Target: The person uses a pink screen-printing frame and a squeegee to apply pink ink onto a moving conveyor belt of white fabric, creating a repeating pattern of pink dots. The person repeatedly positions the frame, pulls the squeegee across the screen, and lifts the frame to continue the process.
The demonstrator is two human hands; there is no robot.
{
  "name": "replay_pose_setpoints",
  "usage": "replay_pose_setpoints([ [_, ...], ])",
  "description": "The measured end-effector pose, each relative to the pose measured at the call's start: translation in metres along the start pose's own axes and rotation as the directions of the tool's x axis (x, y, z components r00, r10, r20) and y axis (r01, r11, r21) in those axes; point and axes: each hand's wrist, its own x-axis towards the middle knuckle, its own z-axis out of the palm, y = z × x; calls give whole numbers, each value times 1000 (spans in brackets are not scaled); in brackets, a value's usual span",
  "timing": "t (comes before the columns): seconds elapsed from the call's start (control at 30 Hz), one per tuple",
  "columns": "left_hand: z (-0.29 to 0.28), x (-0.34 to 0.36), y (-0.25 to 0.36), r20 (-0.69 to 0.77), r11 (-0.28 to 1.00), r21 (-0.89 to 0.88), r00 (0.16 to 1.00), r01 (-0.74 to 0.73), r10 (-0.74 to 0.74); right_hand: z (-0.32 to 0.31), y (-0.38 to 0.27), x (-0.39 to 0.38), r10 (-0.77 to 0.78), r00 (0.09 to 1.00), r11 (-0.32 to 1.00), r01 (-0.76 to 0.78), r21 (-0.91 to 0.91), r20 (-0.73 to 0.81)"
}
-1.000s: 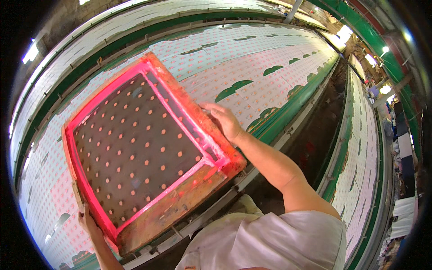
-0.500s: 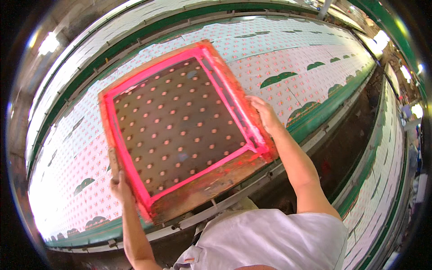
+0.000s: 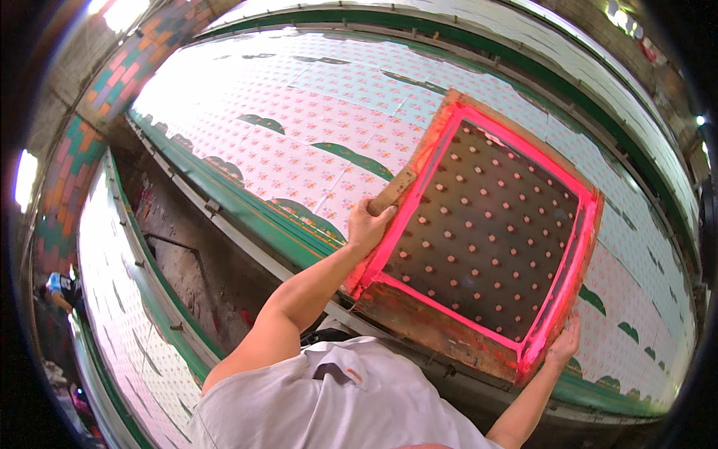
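Note:
I hold a wooden screen frame (image 3: 400, 333) over a long printing table, its edges coated bright pink around a dark mesh (image 3: 486, 232) dotted with small pale spots. My left hand (image 3: 368, 223) is closed on a wooden strip (image 3: 398, 184) along the frame's left side. On the lower right edge, my right hand (image 3: 565, 340) grips the frame. Beneath lie pink and pale-blue printed pieces (image 3: 351, 112) with small flower motifs, laid on a green table surface (image 3: 292, 243); the frame hides some of them.
Further printed tables (image 3: 134, 329) run alongside, one beyond a dark aisle (image 3: 179, 262) at lower left, another (image 3: 583, 37) behind. A co-worker (image 3: 63, 292) bends at the far left. Rails (image 3: 239, 247) edge the tables. A multicoloured brick wall (image 3: 112, 75) stands at upper left.
The view has swung round toward the other end of the table, and the frame now appears farther right and turned clockwise in the picture, with both hands still on it.

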Motion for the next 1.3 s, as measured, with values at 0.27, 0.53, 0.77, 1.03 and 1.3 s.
replay_pose_setpoints([
  [0.27, -13, 9, 10, 60, 997, 59, 997, 49, -52, 18, -21, 1, 96, 995, 993, -93, 77, -39],
  [0.53, 5, 4, -2, 110, 999, 29, 993, 38, -41, -15, -21, 11, 69, 995, 997, -72, 36, 73],
  [0.77, 13, 6, -12, 97, 999, 43, 995, 28, -32, -15, -26, 11, 173, 985, 980, -171, 100, -3],
  [1.03, 14, 4, -5, 106, 993, 117, 994, 8, -21, 99, -39, -72, -115, 936, 260, 351, -900, 332],
  [1.3, 16, 6, 4, 118, 983, 146, 984, 114, -132, 237, -13, -207, 146, 712, 190, 662, -726, 687],
])
